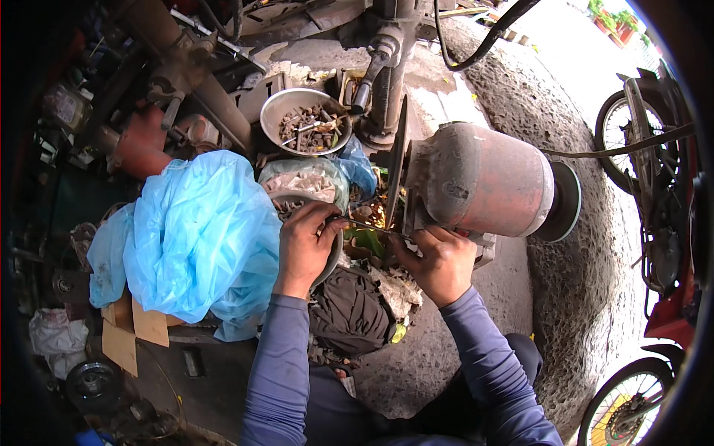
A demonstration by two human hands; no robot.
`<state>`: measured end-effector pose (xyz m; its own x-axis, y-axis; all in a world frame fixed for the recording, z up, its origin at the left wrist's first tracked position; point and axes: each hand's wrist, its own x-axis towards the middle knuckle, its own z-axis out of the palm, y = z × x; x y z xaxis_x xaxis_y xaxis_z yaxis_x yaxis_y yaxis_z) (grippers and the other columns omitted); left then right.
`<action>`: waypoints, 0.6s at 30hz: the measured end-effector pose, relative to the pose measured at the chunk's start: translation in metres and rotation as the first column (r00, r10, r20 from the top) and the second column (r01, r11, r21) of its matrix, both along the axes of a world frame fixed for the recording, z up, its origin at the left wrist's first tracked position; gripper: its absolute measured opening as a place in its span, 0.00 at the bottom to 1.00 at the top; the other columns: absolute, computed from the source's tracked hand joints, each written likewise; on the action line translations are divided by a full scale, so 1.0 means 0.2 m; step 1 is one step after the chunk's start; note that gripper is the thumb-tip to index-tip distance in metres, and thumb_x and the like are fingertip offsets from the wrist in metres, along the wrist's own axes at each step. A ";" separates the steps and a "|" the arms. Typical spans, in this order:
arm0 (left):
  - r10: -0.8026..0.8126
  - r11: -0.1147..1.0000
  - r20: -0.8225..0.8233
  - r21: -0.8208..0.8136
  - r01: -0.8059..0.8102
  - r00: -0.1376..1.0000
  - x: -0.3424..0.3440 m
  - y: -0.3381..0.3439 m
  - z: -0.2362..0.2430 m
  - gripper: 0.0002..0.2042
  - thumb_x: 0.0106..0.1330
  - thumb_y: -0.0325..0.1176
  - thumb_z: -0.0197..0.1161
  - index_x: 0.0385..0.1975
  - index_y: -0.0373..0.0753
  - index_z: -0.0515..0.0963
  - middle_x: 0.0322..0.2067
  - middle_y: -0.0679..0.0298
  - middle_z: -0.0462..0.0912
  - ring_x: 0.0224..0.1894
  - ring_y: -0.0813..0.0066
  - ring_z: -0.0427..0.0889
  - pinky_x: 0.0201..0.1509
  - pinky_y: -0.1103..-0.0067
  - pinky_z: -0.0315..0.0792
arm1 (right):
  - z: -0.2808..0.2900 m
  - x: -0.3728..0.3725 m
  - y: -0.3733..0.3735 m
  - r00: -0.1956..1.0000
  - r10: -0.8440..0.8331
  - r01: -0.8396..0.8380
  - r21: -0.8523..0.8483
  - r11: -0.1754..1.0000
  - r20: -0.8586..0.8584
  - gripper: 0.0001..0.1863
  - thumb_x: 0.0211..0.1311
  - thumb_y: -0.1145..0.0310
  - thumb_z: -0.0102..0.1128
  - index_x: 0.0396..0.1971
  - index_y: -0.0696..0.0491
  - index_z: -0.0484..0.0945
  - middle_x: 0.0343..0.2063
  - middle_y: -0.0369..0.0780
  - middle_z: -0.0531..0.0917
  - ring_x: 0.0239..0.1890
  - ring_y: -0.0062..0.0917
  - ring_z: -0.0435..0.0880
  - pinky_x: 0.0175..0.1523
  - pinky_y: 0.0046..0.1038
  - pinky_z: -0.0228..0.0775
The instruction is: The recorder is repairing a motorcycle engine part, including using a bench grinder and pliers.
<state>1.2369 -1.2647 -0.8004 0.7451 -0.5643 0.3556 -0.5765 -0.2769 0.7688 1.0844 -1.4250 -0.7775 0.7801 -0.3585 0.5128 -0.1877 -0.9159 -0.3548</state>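
Between my two hands runs a thin dark metal rod (370,227), roughly level and slanting down a little to the right. My left hand (306,241) pinches its left end between thumb and fingers. Closed round the other end is my right hand (439,262), close under the bench grinder (476,178). The rod lies at the lower edge of the grinder's thin wheel (399,163), seen nearly edge-on; whether they touch I cannot tell. A second wheel (569,202) sits on the motor's right end.
A metal bowl of small metal bits (268,115) stands beyond my hands. Left of me bulges a blue plastic bag (204,230) over cardboard (119,334). Dark cloth (349,308) lies below my left hand. A rough stone ledge (580,297) and motorcycle (658,186) are at right.
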 end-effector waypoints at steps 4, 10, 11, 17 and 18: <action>-0.009 1.000 0.040 -0.005 0.009 0.999 0.00 -0.01 0.00 0.08 0.54 0.26 0.68 0.32 0.33 0.80 0.31 0.58 0.81 0.32 0.60 0.82 0.35 0.73 0.74 | 0.00 -0.01 -0.01 1.000 0.005 -0.005 -0.007 1.000 0.007 0.12 0.45 0.59 0.73 0.18 0.48 0.79 0.15 0.33 0.75 0.18 0.28 0.78 0.22 0.30 0.69; -0.017 1.000 0.029 -0.004 0.017 0.999 0.00 -0.01 0.00 0.08 0.54 0.27 0.69 0.32 0.34 0.80 0.31 0.58 0.82 0.32 0.60 0.82 0.34 0.73 0.74 | 0.00 -0.01 -0.01 1.000 0.000 0.000 -0.006 1.000 -0.003 0.13 0.46 0.59 0.73 0.17 0.48 0.79 0.14 0.33 0.74 0.17 0.28 0.78 0.22 0.31 0.69; -0.020 1.000 0.043 -0.006 0.020 0.999 0.00 0.00 0.01 0.08 0.54 0.27 0.69 0.32 0.34 0.80 0.31 0.58 0.82 0.32 0.60 0.82 0.34 0.73 0.74 | 0.00 -0.01 -0.01 1.000 0.004 -0.004 -0.004 1.000 0.000 0.13 0.46 0.59 0.73 0.17 0.48 0.79 0.14 0.33 0.74 0.17 0.28 0.78 0.22 0.31 0.69; -0.023 0.999 0.079 -0.021 0.025 0.997 0.00 -0.01 -0.01 0.08 0.54 0.28 0.69 0.32 0.34 0.79 0.30 0.58 0.81 0.32 0.59 0.82 0.35 0.73 0.74 | 0.00 -0.01 -0.01 1.000 -0.002 0.002 0.001 1.000 -0.002 0.12 0.47 0.59 0.72 0.17 0.48 0.79 0.15 0.33 0.74 0.17 0.28 0.78 0.22 0.31 0.68; -0.024 0.999 0.078 -0.022 0.026 0.997 0.00 -0.01 -0.01 0.08 0.54 0.28 0.69 0.32 0.34 0.79 0.30 0.58 0.81 0.32 0.59 0.82 0.35 0.73 0.74 | 0.00 -0.01 -0.02 1.000 -0.004 0.004 -0.002 1.000 -0.002 0.12 0.47 0.59 0.72 0.17 0.48 0.79 0.15 0.33 0.75 0.17 0.28 0.78 0.22 0.31 0.68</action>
<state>1.2376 -1.2669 -0.8027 0.7007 -0.5734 0.4246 -0.6410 -0.2446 0.7275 1.0817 -1.4281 -0.7785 0.7800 -0.3604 0.5116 -0.1918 -0.9158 -0.3528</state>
